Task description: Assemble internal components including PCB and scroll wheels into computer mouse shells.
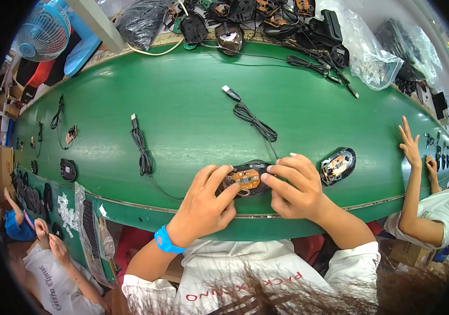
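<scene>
At the near edge of the green belt, both my hands grip an opened computer mouse point(246, 179), a black lower shell with an orange circuit board inside. My left hand point(203, 202) presses its fingertips on the shell's left end and the board. At the other end, the fingers of my right hand point(297, 188) pinch the rim near the board. A bundled black USB cable point(256, 123) lies beyond and runs down toward the mouse's right end. Another bundled cable point(141, 149) lies to the left; its thin lead passes beneath my left hand, where its end is hidden.
Right of my hands sits another open mouse point(337, 166). A dark mouse part point(68, 170) and a small board with cable point(71, 135) lie left. Mouse parts point(229, 38) and plastic bags point(374, 58) crowd the far ledge, near a blue fan point(42, 32). Other people sit at both sides.
</scene>
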The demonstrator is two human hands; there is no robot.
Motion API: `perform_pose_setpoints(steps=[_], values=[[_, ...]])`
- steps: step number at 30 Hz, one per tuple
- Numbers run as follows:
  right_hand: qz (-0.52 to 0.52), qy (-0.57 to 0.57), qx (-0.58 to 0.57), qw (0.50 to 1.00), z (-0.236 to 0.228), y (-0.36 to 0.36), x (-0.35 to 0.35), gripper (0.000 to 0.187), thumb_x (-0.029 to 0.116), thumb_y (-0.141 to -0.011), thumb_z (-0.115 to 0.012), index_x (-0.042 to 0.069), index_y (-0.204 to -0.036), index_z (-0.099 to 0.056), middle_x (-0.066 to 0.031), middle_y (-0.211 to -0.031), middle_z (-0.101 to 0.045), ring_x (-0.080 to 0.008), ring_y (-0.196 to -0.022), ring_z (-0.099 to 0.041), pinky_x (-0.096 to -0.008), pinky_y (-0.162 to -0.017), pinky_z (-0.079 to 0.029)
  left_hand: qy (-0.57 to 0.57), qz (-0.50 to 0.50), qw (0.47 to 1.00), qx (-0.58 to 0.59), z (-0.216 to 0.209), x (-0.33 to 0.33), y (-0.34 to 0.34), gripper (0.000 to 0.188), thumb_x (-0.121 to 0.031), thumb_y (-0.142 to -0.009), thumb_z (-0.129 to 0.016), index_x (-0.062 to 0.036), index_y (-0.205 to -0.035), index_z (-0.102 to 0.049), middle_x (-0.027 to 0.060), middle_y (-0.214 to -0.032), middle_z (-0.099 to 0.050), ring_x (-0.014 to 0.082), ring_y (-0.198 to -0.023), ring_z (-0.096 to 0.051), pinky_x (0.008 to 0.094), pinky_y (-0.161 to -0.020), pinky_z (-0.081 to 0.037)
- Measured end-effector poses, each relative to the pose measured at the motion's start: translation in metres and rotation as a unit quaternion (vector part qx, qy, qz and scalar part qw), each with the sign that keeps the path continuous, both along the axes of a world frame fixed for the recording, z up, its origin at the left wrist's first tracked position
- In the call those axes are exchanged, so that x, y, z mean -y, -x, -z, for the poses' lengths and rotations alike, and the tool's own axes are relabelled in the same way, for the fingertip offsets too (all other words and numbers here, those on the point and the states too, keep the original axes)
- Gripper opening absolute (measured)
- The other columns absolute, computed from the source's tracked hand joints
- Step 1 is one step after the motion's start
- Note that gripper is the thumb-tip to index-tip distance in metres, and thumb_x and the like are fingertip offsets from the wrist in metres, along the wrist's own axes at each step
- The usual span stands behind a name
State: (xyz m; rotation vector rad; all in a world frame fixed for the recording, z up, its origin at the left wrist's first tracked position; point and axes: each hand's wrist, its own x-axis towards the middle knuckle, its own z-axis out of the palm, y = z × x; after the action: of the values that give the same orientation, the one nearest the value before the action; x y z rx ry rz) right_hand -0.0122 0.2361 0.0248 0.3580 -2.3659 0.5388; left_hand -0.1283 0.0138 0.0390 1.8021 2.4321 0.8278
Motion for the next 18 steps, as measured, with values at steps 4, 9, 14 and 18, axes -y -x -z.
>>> perform_pose_setpoints(steps=[4, 9, 14, 18], values=[[0.022, 0.017, -0.002, 1.000, -0.001, -0.004, -0.007, 0.040, 0.000, -0.063, -0.069, 0.007, -0.102, -0.074, -0.0085, -0.100, -0.069, -0.0293, -0.093, -0.067, -0.0467, -0.089, -0.053, -0.007, 0.008, 1.000, 0.016, 0.003, -0.005, -0.003, 0.043, 0.000, -0.070, -0.072, -0.0046, -0.112, -0.066, 0.0178, -0.129, -0.055, 0.0400, -0.115, -0.055, 0.0488, -0.095, -0.052], [0.063, 0.031, -0.037, 0.997, 0.000, -0.003, -0.024, 0.038, -0.002, -0.065, -0.067, 0.003, -0.101, -0.073, -0.0103, -0.096, -0.068, -0.0307, -0.089, -0.065, -0.0437, -0.082, -0.053, 0.000, 0.012, 1.000, -0.013, 0.000, -0.018, 0.001, 0.041, 0.001, -0.073, -0.071, -0.0048, -0.113, -0.066, 0.0195, -0.132, -0.054, 0.0407, -0.113, -0.056, 0.0477, -0.095, -0.052], [0.073, 0.064, -0.059, 0.993, -0.001, -0.002, -0.034, 0.035, -0.003, -0.066, -0.065, 0.001, -0.100, -0.073, -0.0131, -0.094, -0.067, -0.0319, -0.087, -0.065, -0.0416, -0.077, -0.053, 0.006, -0.009, 1.000, 0.006, -0.008, -0.018, 0.002, 0.041, 0.004, -0.075, -0.066, -0.0032, -0.115, -0.065, 0.0236, -0.137, -0.051, 0.0442, -0.117, -0.056, 0.0496, -0.098, -0.051], [0.060, 0.074, -0.064, 0.993, -0.011, -0.004, -0.031, 0.033, -0.006, -0.068, -0.062, 0.000, -0.099, -0.072, -0.0149, -0.093, -0.067, -0.0326, -0.087, -0.064, -0.0415, -0.076, -0.053, -0.037, -0.053, 0.997, 0.039, -0.016, -0.004, -0.005, 0.043, 0.006, -0.075, -0.062, -0.0031, -0.117, -0.065, 0.0262, -0.139, -0.050, 0.0465, -0.123, -0.054, 0.0507, -0.100, -0.050]])
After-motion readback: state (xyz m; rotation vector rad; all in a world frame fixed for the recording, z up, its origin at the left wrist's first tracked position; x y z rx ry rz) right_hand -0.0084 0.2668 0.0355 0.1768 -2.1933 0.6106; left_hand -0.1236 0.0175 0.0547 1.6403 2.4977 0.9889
